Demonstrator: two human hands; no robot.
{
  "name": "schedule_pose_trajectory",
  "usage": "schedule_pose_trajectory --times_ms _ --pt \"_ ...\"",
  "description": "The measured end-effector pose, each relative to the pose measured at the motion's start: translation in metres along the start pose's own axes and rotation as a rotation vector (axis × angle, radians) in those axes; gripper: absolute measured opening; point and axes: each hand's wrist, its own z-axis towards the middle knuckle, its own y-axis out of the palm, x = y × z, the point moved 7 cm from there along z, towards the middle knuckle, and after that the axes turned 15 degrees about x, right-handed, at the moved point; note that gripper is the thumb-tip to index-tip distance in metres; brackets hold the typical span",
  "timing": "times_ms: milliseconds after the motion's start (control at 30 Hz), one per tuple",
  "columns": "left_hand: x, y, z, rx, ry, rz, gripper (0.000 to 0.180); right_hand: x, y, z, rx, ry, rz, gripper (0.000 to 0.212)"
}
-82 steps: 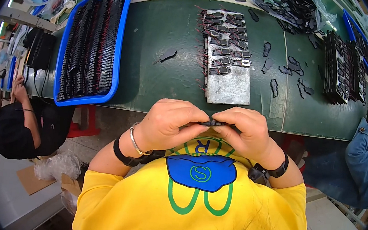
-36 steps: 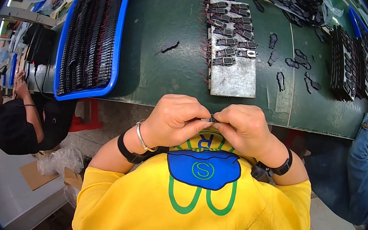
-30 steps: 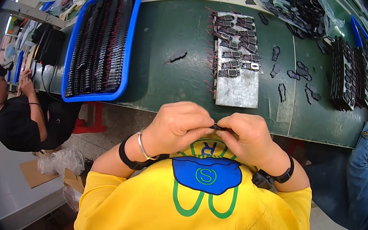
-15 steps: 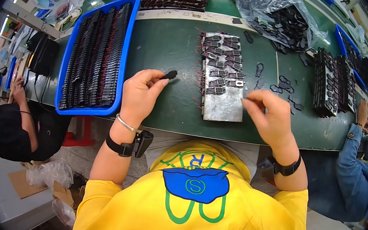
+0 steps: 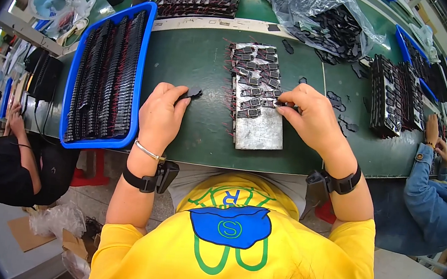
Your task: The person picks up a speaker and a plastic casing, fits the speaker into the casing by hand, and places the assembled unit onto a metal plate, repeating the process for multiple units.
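My left hand (image 5: pixel 161 113) pinches a small flat black plastic piece (image 5: pixel 195 91) between thumb and fingertips, above the green tabletop. In front of me lies a silvery metal plate (image 5: pixel 257 134), its far part covered by rows of small black wired parts (image 5: pixel 252 80) with thin red wires sticking out at the left. The near end of the plate is bare. At the plate's right edge, my right hand (image 5: pixel 317 117) has thumb and forefinger closed on a small black part (image 5: pixel 279 104), mostly hidden by the fingertips.
A blue tray (image 5: pixel 141 75) packed with rows of black parts stands at left. Loose black pieces (image 5: pixel 336 101) lie right of the plate, below a clear bag (image 5: pixel 325 24) of similar pieces. Loaded plates (image 5: pixel 388 97) are stacked at right. People sit at both sides.
My right hand has moved up and in to the plate's right edge and closed on a part there. My left hand keeps its black piece, now turned flatter. The whole view has shifted slightly.
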Motion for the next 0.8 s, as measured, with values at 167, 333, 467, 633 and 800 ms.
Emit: schedule_pose_trajectory --times_ms 167,333,467,633,800 --pt "0.001 -0.002 0.001 -0.063 -0.018 0.002 0.024 -0.002 0.000 -0.004 -0.004 -0.027 0.017 0.016" --pt "0.055 -0.040 -0.002 0.221 0.286 0.111 0.029 -0.032 -0.015 -0.016 0.080 -0.081 0.036 0.019" --pt "0.070 -0.006 -0.030 -0.310 -0.423 -0.868 0.026 -0.072 -0.020 -0.028 0.179 -0.202 0.103 0.023" --pt "0.076 0.017 -0.050 -0.550 -0.749 -1.168 0.017 -0.082 -0.009 -0.039 0.192 -0.229 0.159 0.028" --pt "0.070 0.022 -0.059 -0.564 -0.786 -1.148 0.014 -0.088 -0.007 -0.038 0.197 -0.217 0.188 0.031"
